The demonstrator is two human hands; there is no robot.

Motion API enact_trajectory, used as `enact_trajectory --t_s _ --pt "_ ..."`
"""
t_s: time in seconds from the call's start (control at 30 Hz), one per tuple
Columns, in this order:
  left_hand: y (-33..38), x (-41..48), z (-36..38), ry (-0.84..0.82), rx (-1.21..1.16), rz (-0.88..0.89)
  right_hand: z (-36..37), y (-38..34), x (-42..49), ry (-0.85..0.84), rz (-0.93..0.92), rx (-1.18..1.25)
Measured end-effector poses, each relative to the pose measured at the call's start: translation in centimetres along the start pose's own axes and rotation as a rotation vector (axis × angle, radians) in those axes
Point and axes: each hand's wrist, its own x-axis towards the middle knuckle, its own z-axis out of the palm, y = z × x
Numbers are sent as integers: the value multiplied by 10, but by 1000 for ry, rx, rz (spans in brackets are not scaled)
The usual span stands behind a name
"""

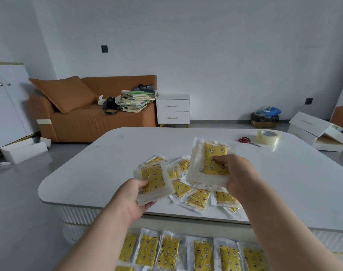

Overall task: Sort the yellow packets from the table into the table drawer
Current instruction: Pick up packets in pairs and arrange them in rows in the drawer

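Yellow packets [196, 194], each a patterned yellow pad sealed in a clear film sleeve, lie in a loose overlapping heap at the near edge of the white tabletop [127, 153], and more of them stand in neat side-by-side rows in the open drawer [215, 230] below that edge. We hold a small stack in each hand above the heap: the left hand [135, 196] pinches its stack [153, 178] with the thumb on top and the fingers curled underneath, and the right hand [237, 173] grips a thicker stack [209, 163] tilted upright, thumb pressed on the yellow face and fingers behind. We judge the film sleeves to be slick, so either stack could fan out and shed packets as we lower it toward the drawer. With both hands full, neither is free to catch or straighten anything. Several packets in the heap overhang the tabletop's edge, and a brush from a forearm could tip them down onto the tidy rows. The print shows stars, moons and small round faces; a small barcode-like label sits on the right stack's top packet, but we can read no brand or words. Farther back on the tabletop lie red-handled scissors [247, 140] beside a roll of clear tape [268, 136].
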Motion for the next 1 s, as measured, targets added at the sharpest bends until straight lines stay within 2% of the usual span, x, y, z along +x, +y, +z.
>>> enact_trajectory --t_s 0.17,0.43,0.53,0.8,1.0 --pt "2 -26 -52 20 -29 56 10 42 -39 -48 117 -107" --pt "-16 -26 -101 -8 169 3 35 91 -47 -140 188 -279" --pt "-22 -23 -114 -49 383 -17 39 107 -45 -225 201 -381" --pt "-37 7 -136 -34 945 -32 41 131 -42 -356 228 -607" --pt "-40 26 -132 -199 1558 -4 41 143 -38 -422 223 -759"
